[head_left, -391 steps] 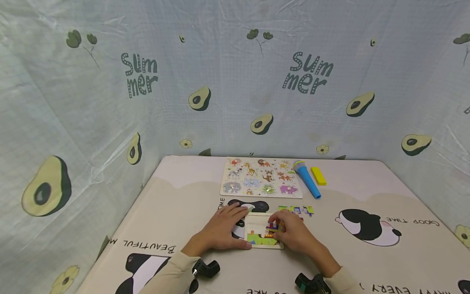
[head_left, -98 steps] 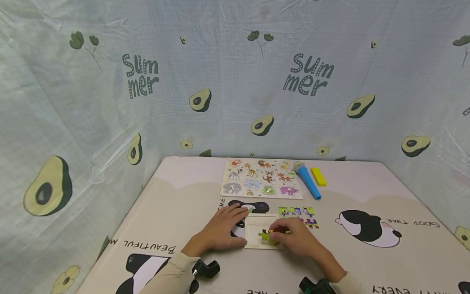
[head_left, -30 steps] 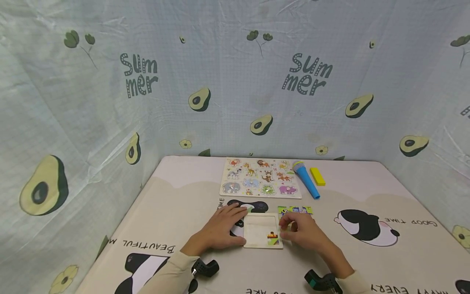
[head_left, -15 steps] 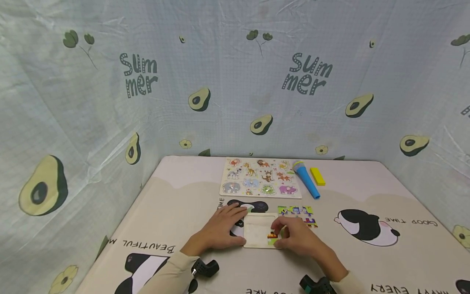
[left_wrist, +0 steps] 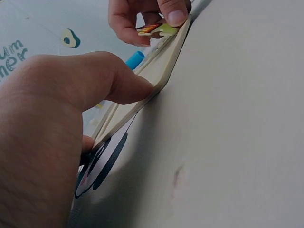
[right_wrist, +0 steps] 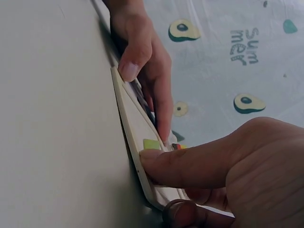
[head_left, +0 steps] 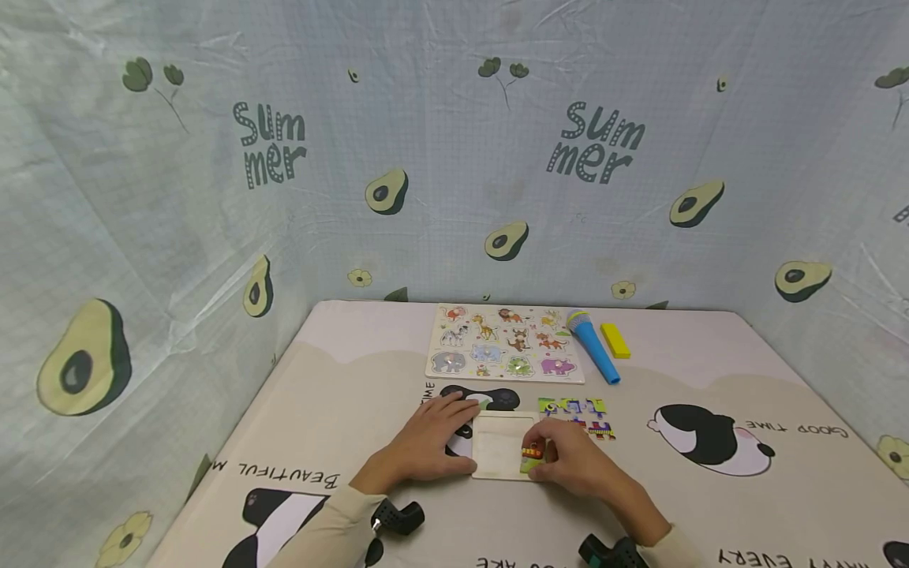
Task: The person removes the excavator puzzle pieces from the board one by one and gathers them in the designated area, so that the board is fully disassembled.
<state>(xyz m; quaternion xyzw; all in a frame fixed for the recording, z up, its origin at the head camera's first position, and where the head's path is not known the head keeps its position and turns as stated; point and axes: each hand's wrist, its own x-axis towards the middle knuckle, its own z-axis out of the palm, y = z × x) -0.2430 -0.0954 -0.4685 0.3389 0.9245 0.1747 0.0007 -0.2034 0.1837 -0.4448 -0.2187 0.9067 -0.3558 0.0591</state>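
My left hand (head_left: 435, 442) rests along the left side of a shallow wooden puzzle tray (head_left: 493, 442), fingers extended toward its far corner. Its thumb presses the near left corner of the rim, as the left wrist view shows. At the tray's near right corner, my right hand (head_left: 571, 457) pinches a puzzle piece (left_wrist: 159, 30) between thumb and fingers. The piece is green with red and yellow print and is tilted up from the tray floor. Part of it is covered by the thumb in the right wrist view. The rest of the tray floor is bare pale wood.
Several loose puzzle pieces (head_left: 592, 407) lie beyond and right of the tray, partly behind the right hand. Farther back are an animal peg board (head_left: 504, 343), a blue toy microphone (head_left: 596, 351) and a yellow block (head_left: 615, 340). A printed cloth covers the table (head_left: 383, 355).
The tray held several joined pieces earlier; they have come out. One second ago my right hand was right of the tray; it has since moved left and tilted up the corner piece.
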